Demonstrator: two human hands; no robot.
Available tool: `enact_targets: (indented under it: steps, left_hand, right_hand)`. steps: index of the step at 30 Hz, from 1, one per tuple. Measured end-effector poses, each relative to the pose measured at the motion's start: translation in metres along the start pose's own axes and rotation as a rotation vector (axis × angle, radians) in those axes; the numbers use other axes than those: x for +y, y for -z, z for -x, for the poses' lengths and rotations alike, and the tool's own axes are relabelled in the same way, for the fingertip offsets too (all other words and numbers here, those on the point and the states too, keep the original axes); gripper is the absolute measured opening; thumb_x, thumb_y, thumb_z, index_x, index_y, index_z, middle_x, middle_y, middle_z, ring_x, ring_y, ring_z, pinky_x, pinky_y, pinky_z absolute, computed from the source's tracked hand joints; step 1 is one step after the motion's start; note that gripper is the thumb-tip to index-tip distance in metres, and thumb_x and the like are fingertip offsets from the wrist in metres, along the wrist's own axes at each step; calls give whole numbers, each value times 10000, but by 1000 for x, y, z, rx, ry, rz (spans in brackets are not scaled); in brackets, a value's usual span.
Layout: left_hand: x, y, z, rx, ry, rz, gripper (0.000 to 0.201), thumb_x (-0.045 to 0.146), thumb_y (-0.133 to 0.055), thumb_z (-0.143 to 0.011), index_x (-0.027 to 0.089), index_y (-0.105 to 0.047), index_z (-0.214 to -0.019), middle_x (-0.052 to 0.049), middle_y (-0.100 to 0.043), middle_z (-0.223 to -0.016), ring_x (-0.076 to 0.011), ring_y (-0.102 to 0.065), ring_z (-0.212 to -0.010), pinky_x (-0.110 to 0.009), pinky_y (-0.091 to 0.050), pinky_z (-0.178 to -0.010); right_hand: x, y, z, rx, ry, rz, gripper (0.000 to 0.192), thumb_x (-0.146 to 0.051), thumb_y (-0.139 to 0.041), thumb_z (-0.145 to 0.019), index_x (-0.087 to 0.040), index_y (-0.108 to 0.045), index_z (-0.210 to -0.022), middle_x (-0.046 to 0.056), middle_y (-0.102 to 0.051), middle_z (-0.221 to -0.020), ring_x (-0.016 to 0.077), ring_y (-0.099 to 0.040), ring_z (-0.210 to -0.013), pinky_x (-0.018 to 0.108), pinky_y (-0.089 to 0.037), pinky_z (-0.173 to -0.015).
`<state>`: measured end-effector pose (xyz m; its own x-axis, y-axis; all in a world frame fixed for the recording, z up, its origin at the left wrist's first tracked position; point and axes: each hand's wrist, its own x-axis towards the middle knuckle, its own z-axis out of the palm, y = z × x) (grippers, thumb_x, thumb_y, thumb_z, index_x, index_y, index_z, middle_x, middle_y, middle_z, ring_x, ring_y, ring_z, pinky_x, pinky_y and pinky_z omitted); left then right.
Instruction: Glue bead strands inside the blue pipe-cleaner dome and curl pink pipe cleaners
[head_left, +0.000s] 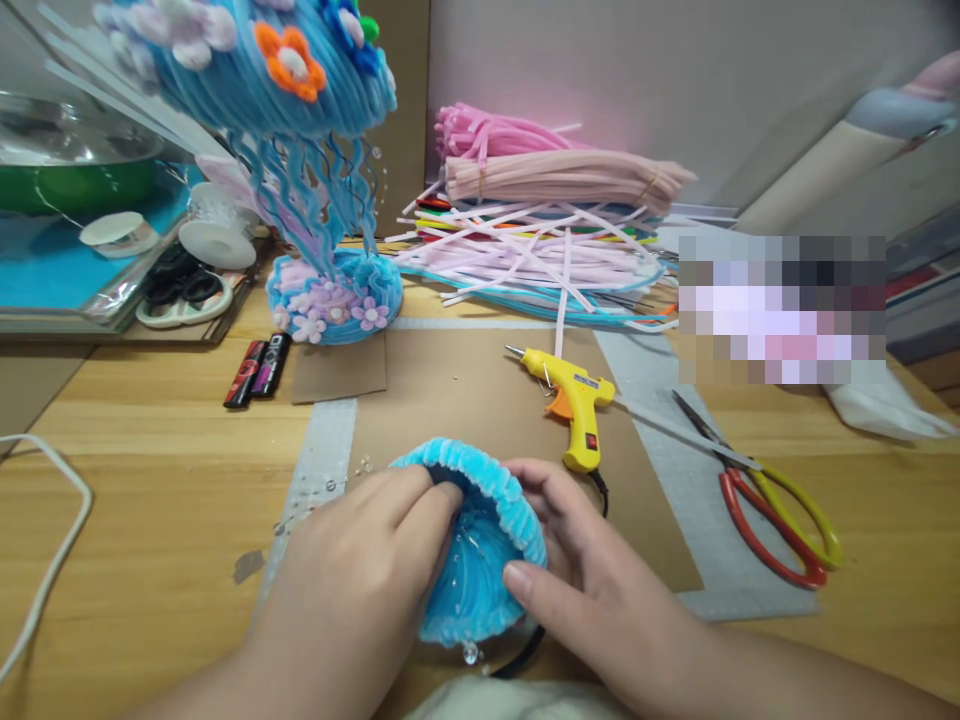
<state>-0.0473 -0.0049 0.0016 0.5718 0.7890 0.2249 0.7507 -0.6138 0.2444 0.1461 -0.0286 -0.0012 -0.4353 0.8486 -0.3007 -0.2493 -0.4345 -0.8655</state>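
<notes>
Two hands shape a blue pipe-cleaner dome [480,550] on the table.
Left hand [375,560] and right hand [577,570] clasp it; beading seems underway; glue gun [574,405] at one o'clock.

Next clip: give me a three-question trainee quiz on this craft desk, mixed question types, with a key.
1. True or false: both hands, left hand and right hand, are on the blue pipe-cleaner dome.
2. Which tool lies just beyond the dome on the cardboard sheet? A) scissors B) yellow glue gun C) black tubes
3. Fill in: the scissors' handles are red and ____.

Key:
1. True; the fingers grip it from both sides.
2. B; the scissors lie further right, the tubes far left.
3. Yellow.
</notes>
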Motion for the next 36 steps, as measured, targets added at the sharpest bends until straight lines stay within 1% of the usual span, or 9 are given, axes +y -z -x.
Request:
enact_targets:
  steps: [3, 8, 11, 14, 18, 22, 29, 36]
  left_hand:
    - [0, 1, -1, 19, -46, -53, 140, 172, -469, -883, 176, -578, -973, -64, -644, -809, -240, -616, -675, -347, -484, -517]
    - [1, 2, -2, -14, -38, -69, 145, 134, -539, -821, 174, -586, -952, -67, -664, -812, -259, -637, -673, -371, -510, -511]
    - [1, 2, -3, -27, -42, -71, 175, 115, -576, -785, 169, -592, -951, -75, -674, -829, -266, -641, -671, -383, -519, -509]
    - [2, 3, -4, -65, -35, -86, 179, 108, -585, -769, 172, -600, -936, -69, -676, -827, -260, -640, -667, -373, -516, -509]
    - [2, 3, -6, -84, -19, -123, 170, 96, -579, -748, 187, -606, -889, -50, -671, -801, -240, -635, -658, -338, -494, -507]
    - [3, 3, -7, -91, -10, -118, 178, 87, -584, -744, 195, -602, -884, -34, -655, -770, -242, -630, -642, -340, -477, -496]
    - [3, 3, -6, -117, -6, -88, 194, 82, -625, -730, 193, -596, -887, -35, -647, -778, -264, -634, -653, -369, -490, -499]
    - [3, 3, -5, -115, 5, -85, 158, 86, -604, -766, 196, -592, -878, -31, -641, -765, -264, -628, -645, -368, -474, -491]
  right_hand:
    - [0, 0, 0, 0, 9, -5, 323, -224, -569, -916, -298, -414, -1190, 47, -499, -1286, 180, -560, -1112, 344, -508, -903]
    - [2, 0, -2, 30, 17, 51, 347, -168, -543, -914, -299, -408, -1206, 52, -471, -1317, 178, -542, -1124, 336, -508, -884]
    - [3, 0, -3, 50, 21, 107, 371, -135, -541, -899, -302, -410, -1203, 52, -467, -1319, 159, -564, -1044, 327, -510, -858]
    - [4, 0, -4, 56, 24, 118, 379, -120, -543, -888, -299, -412, -1196, 54, -473, -1312, 145, -576, -985, 324, -511, -845]
    - [5, -1, -5, 64, 32, 121, 378, -137, -553, -883, -292, -412, -1198, 62, -487, -1295, 156, -580, -992, 330, -512, -843]
    - [4, -2, -3, 60, 22, 107, 369, -167, -576, -874, -291, -415, -1183, 58, -508, -1276, 168, -579, -1000, 345, -511, -846]
    - [3, -2, -5, 63, 4, 90, 371, -160, -578, -871, -284, -406, -1176, 60, -496, -1286, 156, -568, -991, 338, -503, -852]
    - [4, -1, -4, 53, 11, 90, 371, -147, -572, -882, -292, -407, -1180, 53, -483, -1308, 152, -564, -1013, 333, -497, -864]
